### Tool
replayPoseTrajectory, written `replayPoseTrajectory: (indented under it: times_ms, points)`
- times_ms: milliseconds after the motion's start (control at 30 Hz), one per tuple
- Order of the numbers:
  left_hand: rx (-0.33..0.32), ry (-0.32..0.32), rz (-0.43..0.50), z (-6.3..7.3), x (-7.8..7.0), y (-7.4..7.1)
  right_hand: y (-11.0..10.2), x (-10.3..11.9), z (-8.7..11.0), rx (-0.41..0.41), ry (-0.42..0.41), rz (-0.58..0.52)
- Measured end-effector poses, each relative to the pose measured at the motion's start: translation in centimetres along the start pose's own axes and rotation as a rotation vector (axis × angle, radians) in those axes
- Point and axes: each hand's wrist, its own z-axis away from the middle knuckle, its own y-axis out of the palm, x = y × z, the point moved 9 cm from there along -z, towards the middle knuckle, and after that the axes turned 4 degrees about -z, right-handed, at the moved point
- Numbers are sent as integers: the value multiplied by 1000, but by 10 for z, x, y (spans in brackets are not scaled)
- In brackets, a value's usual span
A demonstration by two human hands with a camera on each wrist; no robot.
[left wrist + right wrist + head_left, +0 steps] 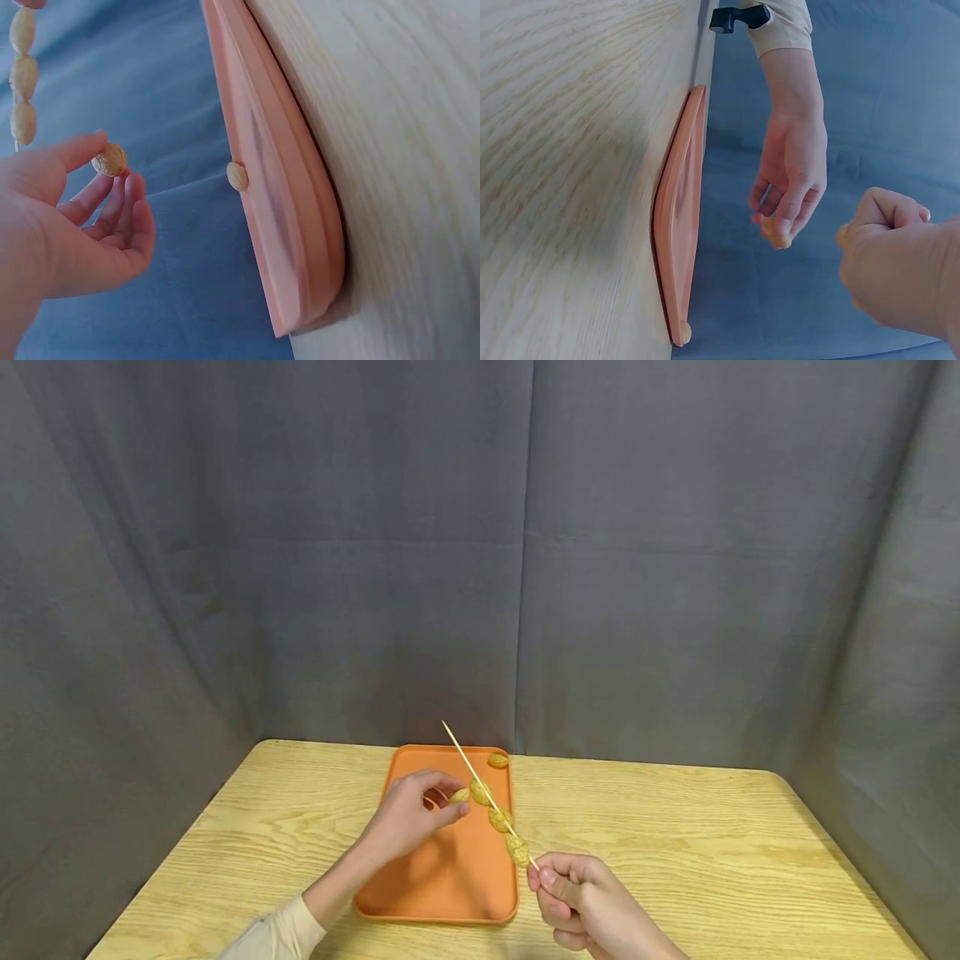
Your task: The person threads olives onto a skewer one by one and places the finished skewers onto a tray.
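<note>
My right hand (588, 902) grips the lower end of a thin wooden skewer (467, 762), which slants up and to the left with its pointed tip free. Three yellow-brown, wrinkled oval pieces (499, 819) are threaded along it above the fingers. Between thumb and fingertips, my left hand (412, 814) pinches another such piece (111, 160), just left of the topmost threaded one. Below both the left hand and the skewer lies an orange tray (442, 893). One loose oval piece (498, 761) sits in the tray's far right corner. In the right wrist view the skewer is mostly hidden behind the right fist.
The tray lies on a light wood-grain table (675, 843), left of its middle. Grey curtains (375, 568) enclose the table at the back and both sides. A black wrist mount (739, 18) shows at the left sleeve.
</note>
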Motion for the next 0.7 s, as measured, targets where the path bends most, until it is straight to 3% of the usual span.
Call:
replayPoseTrajectory:
  times_ms: [267,467,700]
  points:
    - [1,-143,139,3,14,3,-4,-5,0,-6,10,11]
    - [7,-204,212,-1,18,5,-6,-3,0,-2,1,42]
    - [44,-306,485,-1,37,8,-3,-6,-3,12,2,40]
